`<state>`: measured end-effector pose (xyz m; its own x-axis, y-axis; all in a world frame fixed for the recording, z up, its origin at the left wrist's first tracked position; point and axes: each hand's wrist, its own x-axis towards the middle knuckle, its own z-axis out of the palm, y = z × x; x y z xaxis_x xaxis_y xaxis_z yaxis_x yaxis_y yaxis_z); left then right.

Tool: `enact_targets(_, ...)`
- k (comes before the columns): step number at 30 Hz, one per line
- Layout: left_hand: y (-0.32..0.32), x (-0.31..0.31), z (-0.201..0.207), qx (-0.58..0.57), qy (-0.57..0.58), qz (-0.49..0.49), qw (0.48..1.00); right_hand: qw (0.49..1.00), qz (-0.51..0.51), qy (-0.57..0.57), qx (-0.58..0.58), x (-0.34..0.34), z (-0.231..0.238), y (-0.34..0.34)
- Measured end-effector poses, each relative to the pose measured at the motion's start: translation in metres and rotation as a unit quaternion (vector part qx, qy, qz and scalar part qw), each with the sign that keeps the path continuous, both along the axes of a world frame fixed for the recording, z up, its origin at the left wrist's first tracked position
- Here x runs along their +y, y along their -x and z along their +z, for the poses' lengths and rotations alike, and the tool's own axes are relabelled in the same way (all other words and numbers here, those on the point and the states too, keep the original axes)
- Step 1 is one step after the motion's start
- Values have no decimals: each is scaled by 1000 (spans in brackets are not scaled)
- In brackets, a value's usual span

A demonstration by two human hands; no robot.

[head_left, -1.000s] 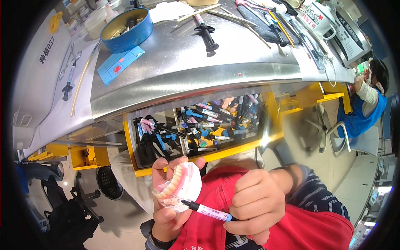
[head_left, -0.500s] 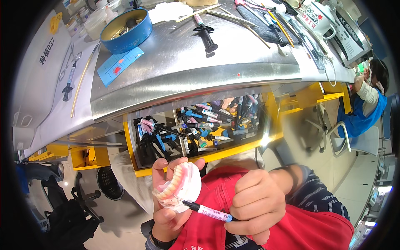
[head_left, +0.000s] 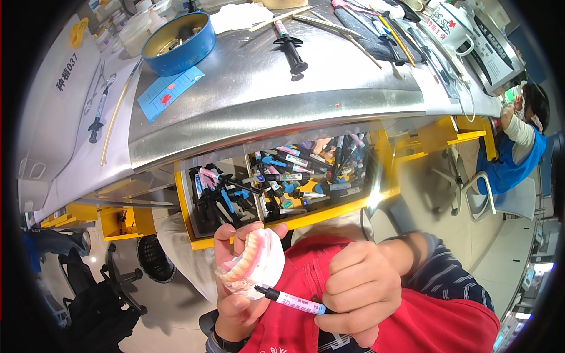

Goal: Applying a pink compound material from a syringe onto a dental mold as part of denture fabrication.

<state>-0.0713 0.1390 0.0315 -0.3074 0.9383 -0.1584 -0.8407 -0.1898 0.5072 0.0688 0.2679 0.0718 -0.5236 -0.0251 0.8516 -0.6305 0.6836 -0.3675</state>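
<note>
Left hand point(head_left: 238, 306) pinches one denture model point(head_left: 272, 253) between thumb and fingers, below the open yellow drawer point(head_left: 329, 213). Right hand point(head_left: 362, 288) is curled round one labelled syringe point(head_left: 294, 302), tip at the model's lower edge; contact too small to confirm. Looks mid-work: tooth row point(head_left: 242, 266) already set in pink gum; what's left, can't tell. Counts: one blue round bowl point(head_left: 182, 56), one white mug point(head_left: 448, 28), one black-plungered syringe point(head_left: 290, 53) mid-bench; drawer syringes point(head_left: 294, 159) many, too heaped to count.

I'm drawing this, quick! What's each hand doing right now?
Left hand: closed around the white-and-pink tooth model.
Right hand: closed, holding the black-tipped syringe.
</note>
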Motion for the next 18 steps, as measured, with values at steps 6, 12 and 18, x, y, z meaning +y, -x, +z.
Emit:
enact_targets(6,-3,0,4,36,22,36,998,1000,-5,-1,-5,-1,1,-1)
enact_targets(12,-3,0,9,47,37,40,997,1000,-11,-5,-10,-1,1,-2)
enact_targets(18,-5,-1,12,56,55,60,995,1000,-7,-8,-12,0,2,-2)
